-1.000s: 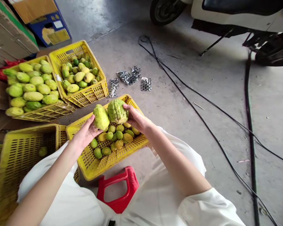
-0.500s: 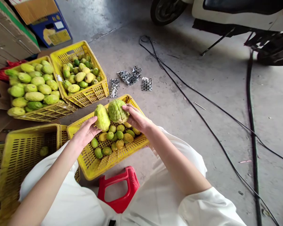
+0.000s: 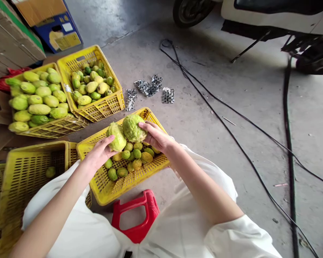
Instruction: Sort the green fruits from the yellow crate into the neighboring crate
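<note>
two bumpy green fruits (image 3: 135, 128) above yellow crate (image 3: 107, 190).

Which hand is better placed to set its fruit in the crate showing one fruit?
Left, probably: left hand and its fruit are nearer that crate; right hand, also full, is farther across.

Soft, fairly even light, pale sheen on the floor (image 3: 110, 21) at top, shadow beneath the scooter (image 3: 261, 18), edges stretched

And the left hand (image 3: 99, 153) has eased a touch lower and right, its thumb now further across the left fruit (image 3: 117, 137), which has tipped over and sits a bit lower; meanwhile the right fruit (image 3: 134, 128) has turned, showing less of its pale underside!
</note>
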Tool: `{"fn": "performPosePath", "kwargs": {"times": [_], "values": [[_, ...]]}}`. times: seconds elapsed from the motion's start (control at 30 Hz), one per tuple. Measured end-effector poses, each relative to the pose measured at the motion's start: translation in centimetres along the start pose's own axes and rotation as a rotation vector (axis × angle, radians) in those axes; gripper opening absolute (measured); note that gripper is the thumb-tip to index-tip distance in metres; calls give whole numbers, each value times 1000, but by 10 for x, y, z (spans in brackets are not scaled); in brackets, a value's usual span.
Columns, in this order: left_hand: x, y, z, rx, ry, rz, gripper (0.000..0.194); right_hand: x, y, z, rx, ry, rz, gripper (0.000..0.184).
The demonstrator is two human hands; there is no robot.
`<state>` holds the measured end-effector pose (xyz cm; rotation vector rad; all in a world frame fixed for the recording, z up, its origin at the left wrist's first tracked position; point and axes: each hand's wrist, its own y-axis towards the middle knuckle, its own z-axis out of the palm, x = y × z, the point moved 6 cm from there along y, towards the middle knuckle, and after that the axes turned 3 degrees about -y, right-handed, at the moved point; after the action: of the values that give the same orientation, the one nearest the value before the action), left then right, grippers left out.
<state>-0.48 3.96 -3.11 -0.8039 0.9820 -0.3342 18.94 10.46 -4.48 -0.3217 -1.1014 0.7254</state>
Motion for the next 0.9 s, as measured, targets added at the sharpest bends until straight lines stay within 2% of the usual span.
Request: {"fn": "performPosePath", "kwargs": {"times": [0.13, 0.3, 0.47, 0.7, 0.9], "values": [[2, 5, -5, 4, -15, -9, 28, 1, -1, -2, -42, -16, 6, 28], [5, 9, -10, -56, -18, -9, 28, 2, 2, -5, -49, 4, 14, 33], [5, 9, -4, 4, -8, 26, 28, 5, 5, -11, -64, -7, -19, 34], [2, 6, -2, 1, 39, 56, 29, 17, -1, -10, -40, -38, -136, 42], [2, 6, -1, 21, 54, 46, 33, 14, -2, -7, -3, -30, -118, 48]]}}
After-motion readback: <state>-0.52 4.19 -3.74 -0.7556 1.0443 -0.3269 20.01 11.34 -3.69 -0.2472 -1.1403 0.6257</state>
